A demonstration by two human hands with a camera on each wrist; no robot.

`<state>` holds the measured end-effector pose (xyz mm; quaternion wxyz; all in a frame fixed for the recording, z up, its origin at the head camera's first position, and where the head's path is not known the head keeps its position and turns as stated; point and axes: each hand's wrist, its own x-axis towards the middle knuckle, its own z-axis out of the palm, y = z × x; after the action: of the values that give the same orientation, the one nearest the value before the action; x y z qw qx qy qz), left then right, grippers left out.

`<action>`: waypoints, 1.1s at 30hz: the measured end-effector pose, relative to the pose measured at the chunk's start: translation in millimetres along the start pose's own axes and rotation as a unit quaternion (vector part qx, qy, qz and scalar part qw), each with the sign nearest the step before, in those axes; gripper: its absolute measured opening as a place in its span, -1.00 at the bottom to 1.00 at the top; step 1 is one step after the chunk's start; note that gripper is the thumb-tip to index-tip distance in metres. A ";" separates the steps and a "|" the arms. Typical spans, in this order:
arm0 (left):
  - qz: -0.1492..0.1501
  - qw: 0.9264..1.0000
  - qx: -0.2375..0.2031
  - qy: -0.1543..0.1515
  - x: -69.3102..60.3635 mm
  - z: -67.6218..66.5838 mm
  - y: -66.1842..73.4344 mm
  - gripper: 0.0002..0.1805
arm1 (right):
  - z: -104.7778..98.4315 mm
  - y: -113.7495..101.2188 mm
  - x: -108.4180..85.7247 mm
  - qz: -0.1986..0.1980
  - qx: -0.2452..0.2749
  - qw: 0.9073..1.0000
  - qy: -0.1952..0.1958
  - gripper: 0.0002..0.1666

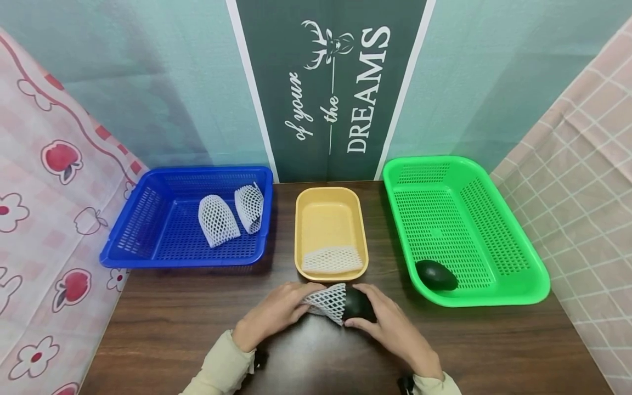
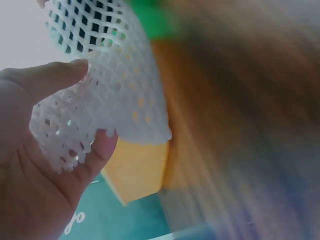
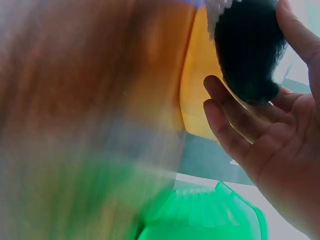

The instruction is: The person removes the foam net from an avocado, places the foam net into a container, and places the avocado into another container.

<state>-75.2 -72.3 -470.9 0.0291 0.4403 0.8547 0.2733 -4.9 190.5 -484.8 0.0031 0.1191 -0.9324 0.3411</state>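
Observation:
Above the table, just in front of the yellow tray, a dark avocado [image 1: 357, 305] is partly inside a white foam net sleeve [image 1: 328, 300]. My left hand [image 1: 275, 310] pinches the loose end of the sleeve, thumb on one side and fingers on the other in the left wrist view. My right hand [image 1: 391, 323] holds the bare end of the avocado [image 3: 252, 50] between thumb and fingers. Another avocado [image 1: 436, 275] lies in the near left corner of the green basket [image 1: 481, 298].
The yellow tray [image 1: 298, 233] stands in the middle with a flattened foam net [image 1: 332, 259] inside. To the left is a blue basket [image 1: 182, 261] holding two foam net sleeves [image 1: 218, 220]; dark patches show through their mesh. Printed cloths hang behind and at both sides.

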 end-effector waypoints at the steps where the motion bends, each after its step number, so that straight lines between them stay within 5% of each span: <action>1: -0.006 1.000 -0.005 0.001 -0.1 -2.9 1.3 -0.48 | -2.0 -0.3 0.0 0.002 0.001 1.000 0.004 -0.19; 8: -0.031 0.999 -0.032 0.014 -1.2 -18.8 7.9 -0.47 | -14.2 -1.8 -0.7 0.018 0.015 0.999 0.027 -0.17; 16: -0.007 0.998 -0.038 0.047 1.5 -29.9 9.0 -0.46 | -26.9 -3.0 -2.0 0.012 0.045 0.997 0.062 -0.19; 33: -0.015 0.996 0.011 0.083 19.5 -42.7 2.4 -0.49 | -66.6 12.4 -7.8 -0.036 0.038 0.971 0.234 0.03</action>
<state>-97.8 -75.0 -429.8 -0.0429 0.4032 0.8637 0.2995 -5.1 243.8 -442.2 0.2289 0.0695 -0.8872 0.3944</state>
